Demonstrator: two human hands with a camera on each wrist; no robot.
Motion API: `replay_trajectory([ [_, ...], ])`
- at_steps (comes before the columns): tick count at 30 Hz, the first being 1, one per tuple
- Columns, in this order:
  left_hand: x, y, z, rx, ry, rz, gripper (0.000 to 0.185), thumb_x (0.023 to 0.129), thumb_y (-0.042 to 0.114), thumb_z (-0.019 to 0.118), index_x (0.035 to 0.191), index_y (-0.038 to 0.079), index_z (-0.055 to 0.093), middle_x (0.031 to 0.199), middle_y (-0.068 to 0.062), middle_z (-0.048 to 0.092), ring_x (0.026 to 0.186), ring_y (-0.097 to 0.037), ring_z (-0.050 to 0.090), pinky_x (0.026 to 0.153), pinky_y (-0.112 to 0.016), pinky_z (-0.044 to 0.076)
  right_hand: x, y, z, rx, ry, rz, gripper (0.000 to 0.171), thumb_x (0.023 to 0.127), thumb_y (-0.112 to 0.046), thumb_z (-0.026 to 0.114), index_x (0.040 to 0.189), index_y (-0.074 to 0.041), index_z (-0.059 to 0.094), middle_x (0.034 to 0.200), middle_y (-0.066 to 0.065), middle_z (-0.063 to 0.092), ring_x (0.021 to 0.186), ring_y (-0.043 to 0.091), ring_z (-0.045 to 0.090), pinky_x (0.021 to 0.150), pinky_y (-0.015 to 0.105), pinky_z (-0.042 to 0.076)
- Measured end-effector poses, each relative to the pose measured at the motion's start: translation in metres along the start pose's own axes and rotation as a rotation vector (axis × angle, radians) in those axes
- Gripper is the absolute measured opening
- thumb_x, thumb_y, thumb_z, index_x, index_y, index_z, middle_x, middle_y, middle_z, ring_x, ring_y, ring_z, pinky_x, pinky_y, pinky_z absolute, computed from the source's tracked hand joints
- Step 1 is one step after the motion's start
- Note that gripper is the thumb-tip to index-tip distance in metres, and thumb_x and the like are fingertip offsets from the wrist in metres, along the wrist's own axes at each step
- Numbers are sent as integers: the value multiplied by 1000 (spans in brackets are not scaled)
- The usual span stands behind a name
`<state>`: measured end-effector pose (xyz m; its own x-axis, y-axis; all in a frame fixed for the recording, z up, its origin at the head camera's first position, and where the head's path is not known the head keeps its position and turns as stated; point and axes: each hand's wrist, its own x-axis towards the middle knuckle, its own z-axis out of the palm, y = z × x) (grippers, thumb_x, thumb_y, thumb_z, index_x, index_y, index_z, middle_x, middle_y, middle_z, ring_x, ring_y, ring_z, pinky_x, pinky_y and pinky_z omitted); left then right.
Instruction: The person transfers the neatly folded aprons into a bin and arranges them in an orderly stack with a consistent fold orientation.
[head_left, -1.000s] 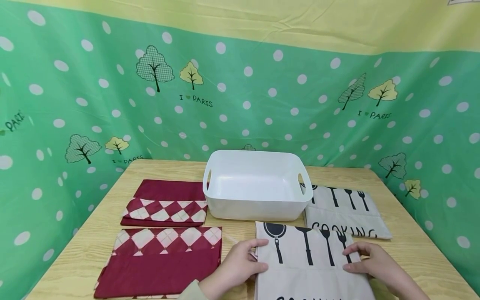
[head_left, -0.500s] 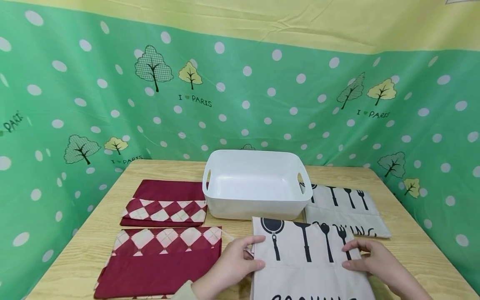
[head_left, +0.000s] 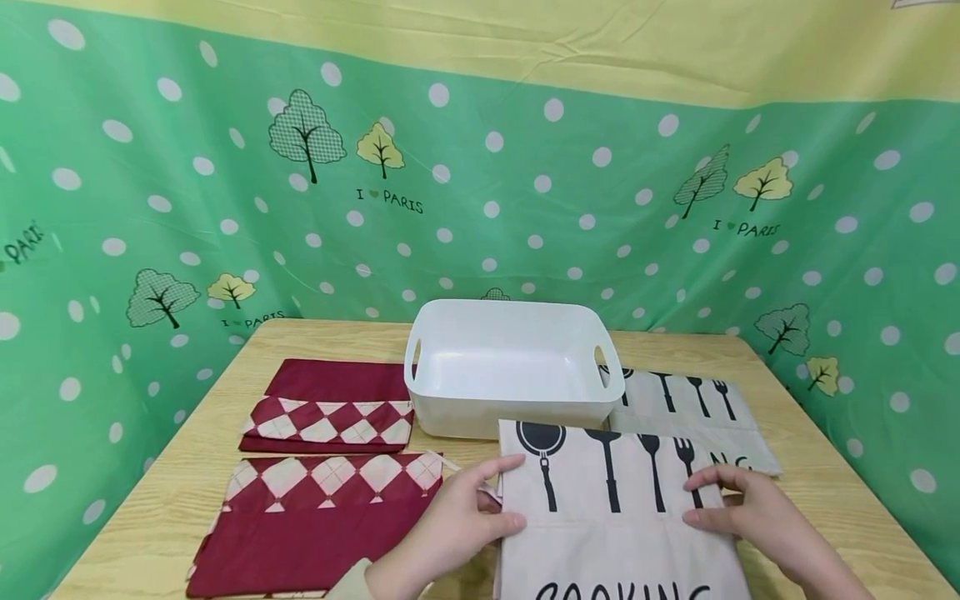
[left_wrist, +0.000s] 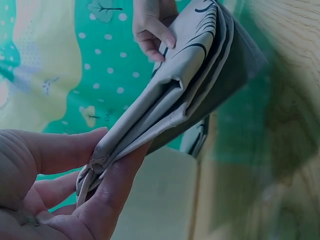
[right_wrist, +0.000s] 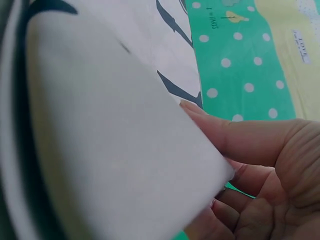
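A folded white apron (head_left: 611,533), printed with black kitchen utensils and the word COOKING, is held up off the table in front of me. My left hand (head_left: 453,521) pinches its left edge between thumb and fingers; the left wrist view shows the layered folds (left_wrist: 150,112) between them. On the opposite edge, my right hand (head_left: 757,521) grips the cloth, thumb on the printed face and other fingers behind. A thin white strap (head_left: 447,461) trails near my left hand. The apron's lower end runs out of the head view.
Behind the apron stands a white bin (head_left: 513,417) with handle holes, nothing visible inside. A similar white folded apron (head_left: 690,408) lies right of it, partly covered from view. Two folded maroon cloths with diamond bands, one farther (head_left: 337,379) and one nearer (head_left: 315,542), lie left.
Both hands have raised the folded apron slightly and brought it a little toward the bin and leftward. More of the COOKING print shows; the bin and other cloths have stayed put.
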<state>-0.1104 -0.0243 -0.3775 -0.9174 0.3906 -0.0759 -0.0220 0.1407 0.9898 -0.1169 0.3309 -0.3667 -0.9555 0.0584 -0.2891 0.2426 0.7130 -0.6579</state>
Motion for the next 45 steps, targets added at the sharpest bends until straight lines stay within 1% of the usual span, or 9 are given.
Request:
replay_trajectory([
  [3,-3,7,-3,-11,-2,7,65,81,-1,76,141,9,55,89,-9,69,74,-15,65,57,-25,55,-1,-4,-3,-5,8,-15,44,78,-23,85,112,-3,68,130,26,56,90,19,54,67,28,48],
  [7,-5,17,-8,-7,4,40,67,81,-1,76,143,7,52,96,-10,69,76,-15,66,60,-22,54,-3,-10,-8,12,6,-51,45,79,-24,83,114,-2,66,132,27,54,86,18,54,65,28,48],
  [10,-6,24,-13,7,14,63,68,81,0,77,143,6,51,103,-12,68,76,-15,67,62,-21,55,-4,-16,-11,12,13,-89,44,80,-23,83,115,-1,65,114,20,59,77,15,49,61,26,45],
  [13,-6,29,-16,15,21,79,68,81,1,77,144,5,50,107,-14,66,77,-16,68,66,-23,58,-5,-22,-13,6,22,-123,44,80,-22,82,115,-1,65,108,12,60,73,14,46,60,26,44],
  [15,-6,32,-19,16,23,86,69,81,1,76,144,5,50,107,-15,67,78,-17,69,67,-25,59,-5,-27,-15,8,22,-139,44,81,-22,82,115,-1,65,109,13,60,72,14,48,60,26,45],
  [17,-6,36,-22,15,22,90,69,82,1,76,145,4,49,107,-17,67,80,-17,69,68,-27,60,-4,-31,-17,18,16,-144,44,81,-22,82,116,-1,65,121,18,59,74,15,52,61,26,48],
  [34,-2,46,-54,-46,-21,74,73,85,1,73,149,-2,39,120,-26,62,87,-20,72,75,-37,62,5,-58,-19,145,-18,-210,48,83,-22,80,120,0,62,130,19,56,69,14,54,63,30,53],
  [39,0,52,-65,-39,-27,53,73,86,2,73,150,0,38,125,-25,59,87,-19,71,75,-37,62,9,-66,-21,220,-70,-222,49,84,-21,79,123,2,60,115,12,60,70,15,57,62,33,56],
  [45,-1,60,-76,-55,-56,33,76,87,6,73,152,1,34,109,-23,68,85,-21,72,66,-41,62,14,-74,-24,277,-121,-277,45,85,-17,77,121,4,59,108,8,63,73,17,65,64,37,59],
])
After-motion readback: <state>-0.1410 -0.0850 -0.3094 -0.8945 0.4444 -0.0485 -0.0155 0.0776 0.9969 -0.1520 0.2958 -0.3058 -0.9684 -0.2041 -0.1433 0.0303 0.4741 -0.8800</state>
